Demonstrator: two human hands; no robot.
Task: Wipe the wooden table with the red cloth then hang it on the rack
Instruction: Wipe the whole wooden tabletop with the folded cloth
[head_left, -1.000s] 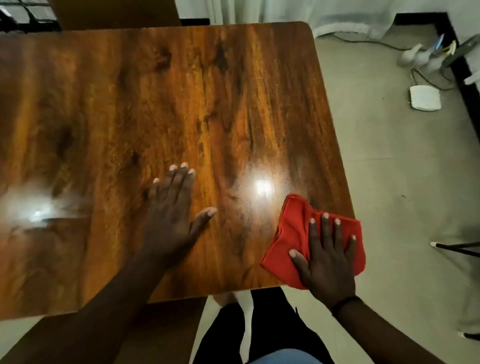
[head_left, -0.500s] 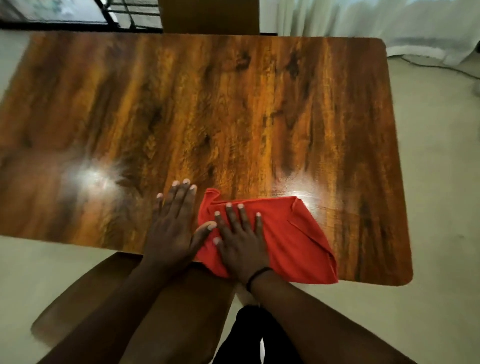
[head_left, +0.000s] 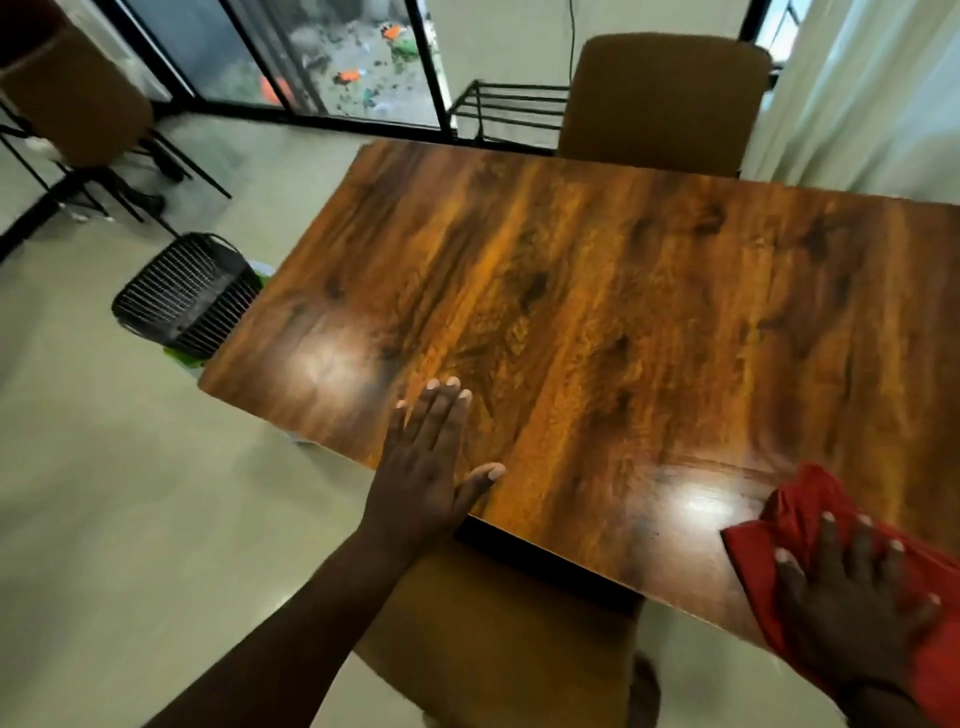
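The glossy wooden table (head_left: 597, 312) fills the middle of the head view. My left hand (head_left: 426, 478) lies flat on its near edge, fingers straight and together, thumb out. At the lower right, the red cloth (head_left: 789, 519) is bunched on the table's near edge. My right hand (head_left: 852, 603) presses down on it with spread, straight fingers. A black metal rack (head_left: 511, 111) stands beyond the table's far side, beside a chair.
A brown chair (head_left: 660, 98) stands at the far side and another chair seat (head_left: 498, 639) sits under the near edge. A black slatted basket (head_left: 184, 293) is on the floor at the table's left end. A white curtain (head_left: 857, 104) hangs at the right.
My right hand has swept the red cloth along the near edge to the right, away from my left hand. The view has swung left; the left hand stays flat.
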